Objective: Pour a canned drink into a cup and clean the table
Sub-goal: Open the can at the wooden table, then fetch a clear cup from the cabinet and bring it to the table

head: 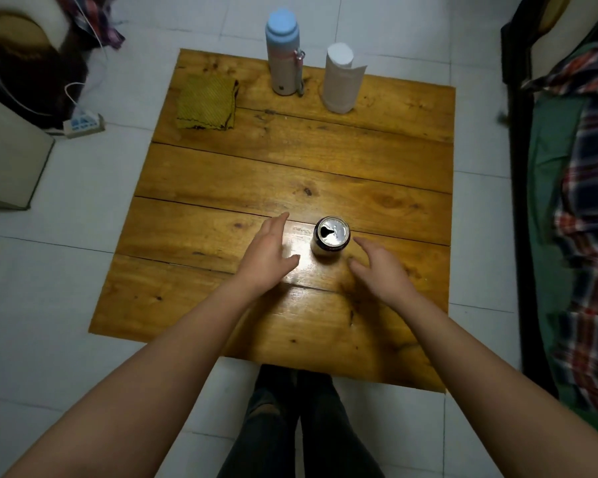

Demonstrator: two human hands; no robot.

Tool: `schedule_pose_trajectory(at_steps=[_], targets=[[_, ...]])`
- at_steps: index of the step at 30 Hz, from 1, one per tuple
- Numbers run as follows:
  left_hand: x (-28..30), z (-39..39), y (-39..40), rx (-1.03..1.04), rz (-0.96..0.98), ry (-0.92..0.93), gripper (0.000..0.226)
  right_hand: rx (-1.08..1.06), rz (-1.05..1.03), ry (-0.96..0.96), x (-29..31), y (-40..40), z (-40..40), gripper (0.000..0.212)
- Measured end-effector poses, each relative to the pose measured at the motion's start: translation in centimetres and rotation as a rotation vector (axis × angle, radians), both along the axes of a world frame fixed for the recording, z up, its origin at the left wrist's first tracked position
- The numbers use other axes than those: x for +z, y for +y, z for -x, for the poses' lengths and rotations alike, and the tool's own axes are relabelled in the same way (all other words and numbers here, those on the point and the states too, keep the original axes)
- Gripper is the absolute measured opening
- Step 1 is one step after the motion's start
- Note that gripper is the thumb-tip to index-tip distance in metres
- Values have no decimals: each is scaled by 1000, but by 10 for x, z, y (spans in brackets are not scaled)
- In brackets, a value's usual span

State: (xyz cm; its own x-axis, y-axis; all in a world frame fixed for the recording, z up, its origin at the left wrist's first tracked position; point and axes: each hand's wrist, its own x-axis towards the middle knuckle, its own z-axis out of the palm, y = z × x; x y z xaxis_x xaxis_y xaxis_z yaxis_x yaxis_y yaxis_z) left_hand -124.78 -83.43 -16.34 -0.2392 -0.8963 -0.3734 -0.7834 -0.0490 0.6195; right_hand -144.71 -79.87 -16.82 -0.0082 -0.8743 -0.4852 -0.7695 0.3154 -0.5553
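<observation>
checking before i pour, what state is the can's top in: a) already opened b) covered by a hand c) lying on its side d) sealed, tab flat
a: the can stands upright on the table, a dark opening showing in its lid, both hands beside it.

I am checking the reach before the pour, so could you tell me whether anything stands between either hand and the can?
Nothing visible does. The can stands upright on the table, already opened, with the left hand and right hand open on either side of it, and only bare wood in both gaps.
</observation>
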Motion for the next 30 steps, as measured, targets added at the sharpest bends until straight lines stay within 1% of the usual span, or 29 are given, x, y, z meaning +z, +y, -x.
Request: schedule_pose_trajectory(at_steps=[3, 6, 8, 11, 15, 17, 20, 27, 30], targets=[[26, -18, 13, -29, 50, -57, 73, 145, 102, 115, 27, 3, 0, 54], [52, -41, 30, -56, 130, -170, 69, 294, 226, 192, 56, 3, -10, 55], [68, -57, 43, -71, 193, -256, 67, 398, 353, 218, 75, 3, -21, 53], [89, -81, 66, -36, 217, -378, 68, 550, 528, 227, 91, 6, -44, 49], [108, -115, 101, 108, 220, -491, 69, 776, 625, 237, 102, 14, -83, 49], [118, -133, 121, 192, 201, -515, 69, 879, 659, 223, 103, 20, -105, 51], [130, -159, 158, 336, 204, -536, 67, 1004, 656, 191, 107, 31, -139, 54], [146, -214, 258, 645, 195, -603, 63, 1181, 781, 113, 122, 74, -224, 52], [149, -234, 309, 769, 187, -610, 63, 1230, 854, 43, 133, 99, -261, 51]])
